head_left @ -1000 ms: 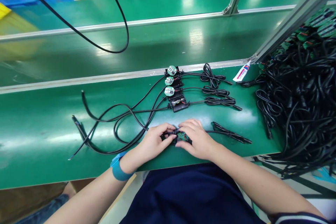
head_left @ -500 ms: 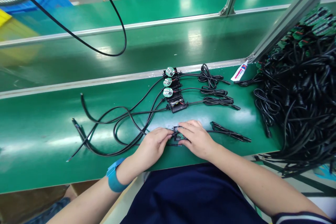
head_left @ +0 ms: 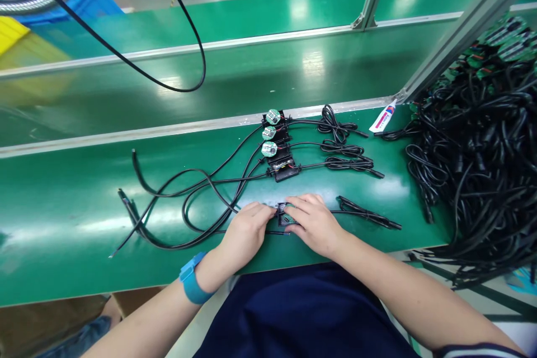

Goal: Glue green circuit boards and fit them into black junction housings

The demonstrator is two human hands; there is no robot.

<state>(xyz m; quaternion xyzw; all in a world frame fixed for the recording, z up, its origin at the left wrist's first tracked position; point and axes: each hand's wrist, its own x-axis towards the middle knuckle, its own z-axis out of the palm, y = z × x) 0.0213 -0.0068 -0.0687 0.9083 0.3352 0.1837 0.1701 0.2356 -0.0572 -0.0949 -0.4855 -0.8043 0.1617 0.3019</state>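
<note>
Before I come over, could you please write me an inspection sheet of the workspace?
Surface: green bench, glossy, with bright reflections.
Job's things: black housing between the hands, green board partly covered; beyond it, a row of housings with three round boards.
Hands: left hand at the housing's left end, its grip hidden; right hand holds the right part.
Clutter: white tube by the post's foot.
Cables: bundled cables right of the row, loose cables left, large tangled pile far right.
Surroundings: metal post; blue and yellow items upper left.
</note>
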